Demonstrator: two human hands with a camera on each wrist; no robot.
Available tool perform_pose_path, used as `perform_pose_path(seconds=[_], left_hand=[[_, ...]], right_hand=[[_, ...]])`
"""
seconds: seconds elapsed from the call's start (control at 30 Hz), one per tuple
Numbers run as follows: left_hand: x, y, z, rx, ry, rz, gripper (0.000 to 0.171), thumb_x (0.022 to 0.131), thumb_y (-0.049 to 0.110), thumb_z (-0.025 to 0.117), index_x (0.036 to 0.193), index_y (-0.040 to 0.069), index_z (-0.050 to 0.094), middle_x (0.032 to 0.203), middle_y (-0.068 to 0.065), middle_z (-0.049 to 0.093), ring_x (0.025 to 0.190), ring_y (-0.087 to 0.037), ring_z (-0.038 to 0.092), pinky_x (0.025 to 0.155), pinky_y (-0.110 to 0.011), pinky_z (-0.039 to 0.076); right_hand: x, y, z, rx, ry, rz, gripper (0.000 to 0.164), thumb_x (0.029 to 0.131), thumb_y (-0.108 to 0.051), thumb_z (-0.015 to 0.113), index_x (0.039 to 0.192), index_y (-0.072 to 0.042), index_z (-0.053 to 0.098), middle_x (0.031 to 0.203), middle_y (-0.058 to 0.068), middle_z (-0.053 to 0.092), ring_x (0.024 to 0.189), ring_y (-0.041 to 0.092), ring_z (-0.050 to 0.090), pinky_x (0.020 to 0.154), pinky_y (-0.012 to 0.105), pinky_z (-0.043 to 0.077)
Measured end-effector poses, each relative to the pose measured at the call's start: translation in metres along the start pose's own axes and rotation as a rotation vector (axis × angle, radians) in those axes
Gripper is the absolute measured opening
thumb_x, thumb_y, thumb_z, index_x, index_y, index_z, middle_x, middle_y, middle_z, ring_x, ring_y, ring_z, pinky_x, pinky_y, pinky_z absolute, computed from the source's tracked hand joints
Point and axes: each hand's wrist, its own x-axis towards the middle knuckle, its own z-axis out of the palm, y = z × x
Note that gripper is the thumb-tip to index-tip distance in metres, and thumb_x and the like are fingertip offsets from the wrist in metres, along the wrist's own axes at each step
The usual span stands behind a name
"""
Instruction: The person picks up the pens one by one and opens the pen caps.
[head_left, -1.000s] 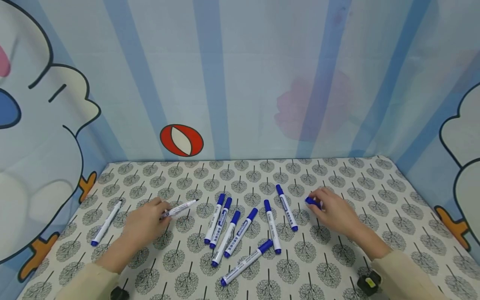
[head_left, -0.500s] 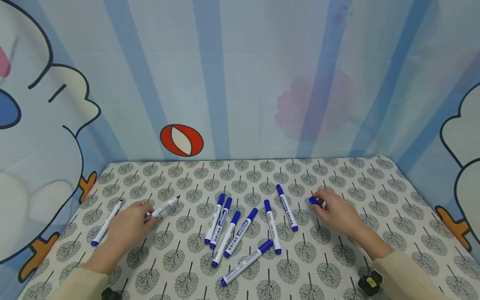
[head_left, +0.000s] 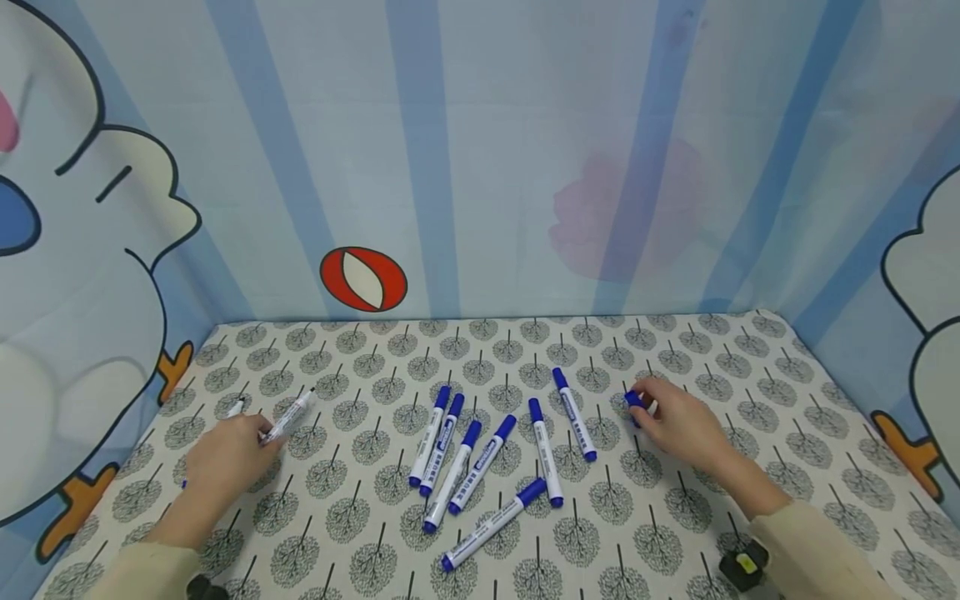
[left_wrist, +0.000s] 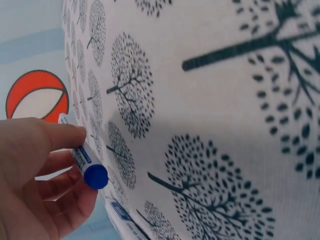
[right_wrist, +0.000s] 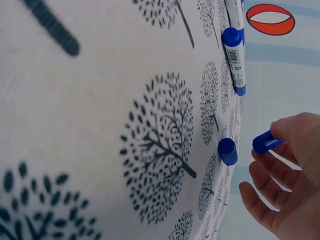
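Observation:
My left hand pinches an uncapped marker between thumb and fingers, its dark tip pointing away from me. In the left wrist view the marker's blue end faces the camera. A second uncapped marker lies beside and partly behind this hand, mostly hidden. At the right, my right hand holds a blue marker cap by thumb and fingertips. Another blue cap sits on the cloth close to those fingers.
Several capped blue markers lie between the hands, among them a slanted front marker and a far right marker. A tree-patterned cloth covers the table. A striped curtain stands behind it.
My left hand has moved left with the uncapped marker, now partly covering the marker lying there. The right hand has shifted slightly right with its cap. The other markers stay put.

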Motion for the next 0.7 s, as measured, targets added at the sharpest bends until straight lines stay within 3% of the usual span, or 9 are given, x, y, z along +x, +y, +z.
perform_pose_path(seconds=[0.27, 0.53, 0.7], left_hand=[[0.0, -0.012, -0.005, 0.002, -0.05, -0.078, 0.028, 0.084, 0.022, 0.062, 0.101, 0.0, 0.063, 0.074, -0.009, 0.061, 0.053, -0.018, 0.05, 0.041, -0.031, 0.04], [-0.001, -0.02, -0.003, -0.002, -0.063, -0.125, 0.014, 0.082, 0.021, 0.061, 0.077, 0.009, 0.06, 0.066, -0.006, 0.054, 0.052, -0.019, 0.047, 0.041, -0.03, 0.037], [-0.003, -0.026, 0.0, -0.005, -0.046, -0.136, 0.015, 0.081, 0.021, 0.063, 0.081, 0.006, 0.063, 0.066, -0.006, 0.055, 0.052, -0.019, 0.047, 0.042, -0.03, 0.038]], right_hand=[[-0.001, 0.003, 0.0, -0.002, -0.005, 0.009, 0.025, 0.085, -0.012, 0.063, 0.107, -0.002, 0.057, 0.084, 0.004, 0.061, 0.063, 0.008, 0.051, 0.049, 0.021, 0.041], [-0.002, 0.006, 0.002, -0.004, -0.001, 0.013, 0.024, 0.085, -0.013, 0.063, 0.106, -0.004, 0.057, 0.082, 0.002, 0.061, 0.062, 0.007, 0.05, 0.049, 0.021, 0.041], [-0.002, 0.006, 0.006, -0.005, 0.001, 0.023, 0.022, 0.084, -0.013, 0.064, 0.104, -0.005, 0.058, 0.081, 0.001, 0.06, 0.062, 0.007, 0.05, 0.051, 0.022, 0.041]])
